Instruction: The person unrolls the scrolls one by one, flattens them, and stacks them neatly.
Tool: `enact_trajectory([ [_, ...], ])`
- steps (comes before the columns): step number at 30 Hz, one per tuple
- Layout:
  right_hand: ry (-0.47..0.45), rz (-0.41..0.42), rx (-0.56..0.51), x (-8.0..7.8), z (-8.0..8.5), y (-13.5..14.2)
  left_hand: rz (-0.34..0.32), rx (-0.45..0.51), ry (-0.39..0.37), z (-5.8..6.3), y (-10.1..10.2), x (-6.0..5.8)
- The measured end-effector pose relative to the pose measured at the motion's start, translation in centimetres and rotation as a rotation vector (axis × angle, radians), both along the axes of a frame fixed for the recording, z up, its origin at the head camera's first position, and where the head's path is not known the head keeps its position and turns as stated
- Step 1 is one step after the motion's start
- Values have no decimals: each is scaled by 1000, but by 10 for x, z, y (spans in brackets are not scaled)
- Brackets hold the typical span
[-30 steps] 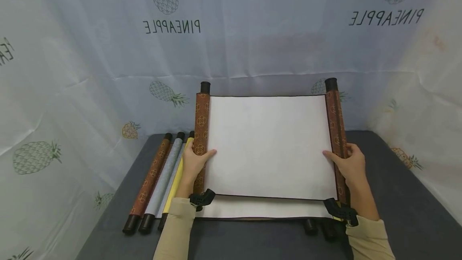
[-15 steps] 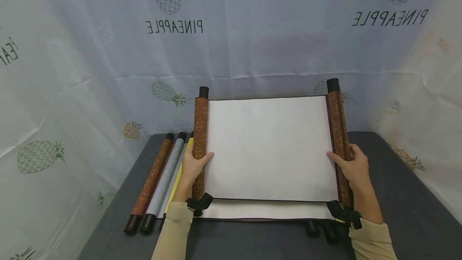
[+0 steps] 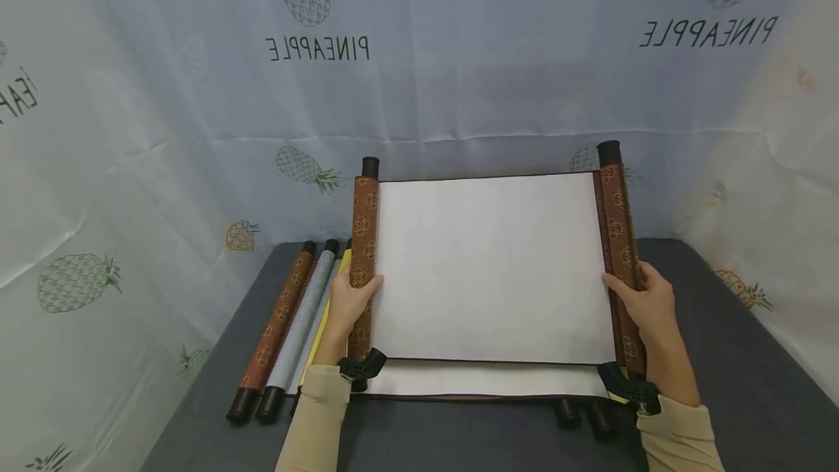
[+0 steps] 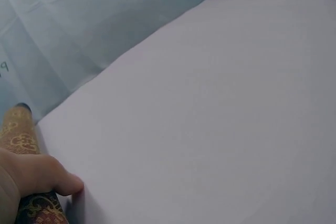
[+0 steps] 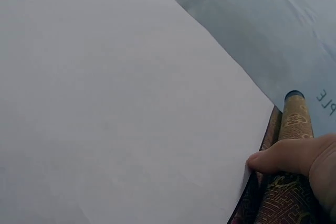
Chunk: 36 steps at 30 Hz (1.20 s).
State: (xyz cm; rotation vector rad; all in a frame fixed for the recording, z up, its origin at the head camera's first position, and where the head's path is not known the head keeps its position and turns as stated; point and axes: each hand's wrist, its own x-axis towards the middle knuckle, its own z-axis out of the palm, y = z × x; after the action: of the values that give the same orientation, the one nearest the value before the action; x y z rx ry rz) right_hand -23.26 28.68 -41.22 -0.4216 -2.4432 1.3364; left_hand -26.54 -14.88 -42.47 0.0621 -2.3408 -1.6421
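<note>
A brown patterned scroll with black end knobs is held partly unrolled, its blank white sheet (image 3: 491, 268) facing me. My left hand (image 3: 347, 304) grips the left roll (image 3: 364, 231), thumb over the sheet's edge. The right roll (image 3: 616, 217) is in my right hand (image 3: 649, 304), its thumb also reaching onto the white. In the left wrist view the left thumb (image 4: 47, 176) crosses the roll; in the right wrist view the right thumb (image 5: 283, 156) does likewise. Fingers behind the rolls are mostly hidden. The scroll is raised in front of another white sheet (image 3: 485, 379) lying on the table.
To the left on the dark table (image 3: 459, 435) lie a rolled brown scroll (image 3: 275, 333), a grey-blue scroll (image 3: 303, 319) and a partly covered yellow one (image 3: 324, 319). Black knobs (image 3: 567, 414) show beneath at the right. A pineapple-print curtain (image 3: 459, 57) hangs behind and at both sides.
My right hand has moved slightly right with its roll, and a brown border strip shows wider beside it. The left hand and roll have shifted a little left and down.
</note>
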Motion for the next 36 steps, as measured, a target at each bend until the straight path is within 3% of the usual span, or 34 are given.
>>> enact_trajectory([
  [10,-10,49,17,5,5,1,-15,15,-10,1,-1,2],
  [19,1,51,30,6,3,1,18,-47,88,-1,-3,0],
  [24,-21,46,23,6,3,0,4,-69,101,-1,-6,-1],
  [31,-24,0,-7,5,4,-2,30,-85,73,0,-7,-3],
  [36,-20,-1,6,6,5,-1,26,-84,-13,2,-11,-2],
])
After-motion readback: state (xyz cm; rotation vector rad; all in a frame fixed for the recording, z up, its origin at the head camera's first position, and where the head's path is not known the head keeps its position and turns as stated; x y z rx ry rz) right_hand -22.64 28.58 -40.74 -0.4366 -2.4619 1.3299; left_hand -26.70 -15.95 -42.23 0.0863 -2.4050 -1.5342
